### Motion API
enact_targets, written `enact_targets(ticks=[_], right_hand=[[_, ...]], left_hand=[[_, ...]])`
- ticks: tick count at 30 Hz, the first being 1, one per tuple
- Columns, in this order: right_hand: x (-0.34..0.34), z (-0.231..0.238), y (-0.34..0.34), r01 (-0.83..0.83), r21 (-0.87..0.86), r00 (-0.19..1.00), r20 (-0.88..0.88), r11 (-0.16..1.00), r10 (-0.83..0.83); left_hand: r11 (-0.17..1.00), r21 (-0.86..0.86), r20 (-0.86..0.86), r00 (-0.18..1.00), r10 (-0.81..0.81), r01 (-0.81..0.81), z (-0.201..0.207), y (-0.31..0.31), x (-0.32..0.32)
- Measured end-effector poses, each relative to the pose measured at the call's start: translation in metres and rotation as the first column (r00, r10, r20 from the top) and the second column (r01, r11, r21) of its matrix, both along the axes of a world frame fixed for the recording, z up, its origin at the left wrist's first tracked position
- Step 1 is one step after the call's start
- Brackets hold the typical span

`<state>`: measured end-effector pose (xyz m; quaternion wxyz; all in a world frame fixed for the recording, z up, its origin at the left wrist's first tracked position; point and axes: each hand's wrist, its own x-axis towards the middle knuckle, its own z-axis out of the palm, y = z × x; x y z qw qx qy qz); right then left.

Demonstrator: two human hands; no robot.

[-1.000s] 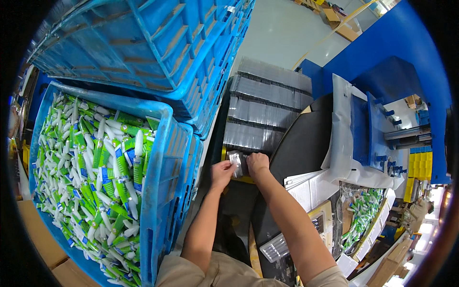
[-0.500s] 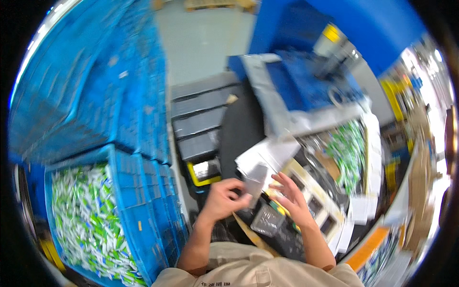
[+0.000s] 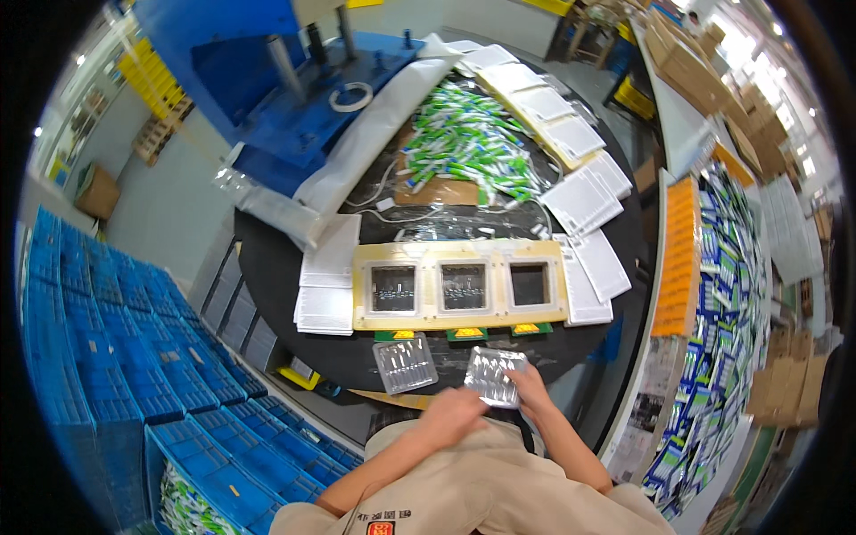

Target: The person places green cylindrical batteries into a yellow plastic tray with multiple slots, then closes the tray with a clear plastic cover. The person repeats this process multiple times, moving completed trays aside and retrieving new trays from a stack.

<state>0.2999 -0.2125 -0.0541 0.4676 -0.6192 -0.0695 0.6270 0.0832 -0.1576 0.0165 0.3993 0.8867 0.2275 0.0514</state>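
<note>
A clear plastic blister tray (image 3: 495, 373) with ribbed pockets is held at the table's near edge, right in front of me. My right hand (image 3: 532, 392) grips its right side, thumb on top. Against its lower left corner rest the bunched fingers of my left hand (image 3: 453, 415), partly hiding that edge. A second blister tray (image 3: 407, 364) of the same kind lies to the left on the black table. Just beyond both is a cream frame (image 3: 419, 323) with three square openings, and green and yellow tabs (image 3: 466, 334) stick out along its near side.
White cards (image 3: 327, 306) lie left of the frame, with more card stacks (image 3: 581, 198) curving along the right. Behind is a heap of green-and-white pieces (image 3: 468, 134). A blue press (image 3: 330, 107) stands far left. Blue crates (image 3: 236, 455) fill the lower left; packed goods (image 3: 713, 357) lie at right.
My view has swung right, so the frame now faces me. My right hand, open before, now grips a blister tray; my left hand has moved down to its corner.
</note>
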Motion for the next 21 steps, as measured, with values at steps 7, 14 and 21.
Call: enact_targets(ticks=[7,14,21], right_hand=[[-0.012,0.036,0.012,-0.474,0.109,0.252,0.967,0.874,0.016],[0.015,0.05,0.023,-0.881,-0.411,-0.441,0.893,0.235,-0.089],[0.002,0.037,0.027,-0.976,-0.075,-0.026,0.971,0.202,0.237]], left_hand=[[0.901,0.3,-0.132,0.921,0.366,-0.315,-0.011,0.031,-0.059],[0.887,0.431,-0.174,0.949,0.261,-0.165,-0.018,0.046,-0.07],[0.897,0.314,0.053,0.949,0.311,-0.312,-0.021,0.019,-0.017]])
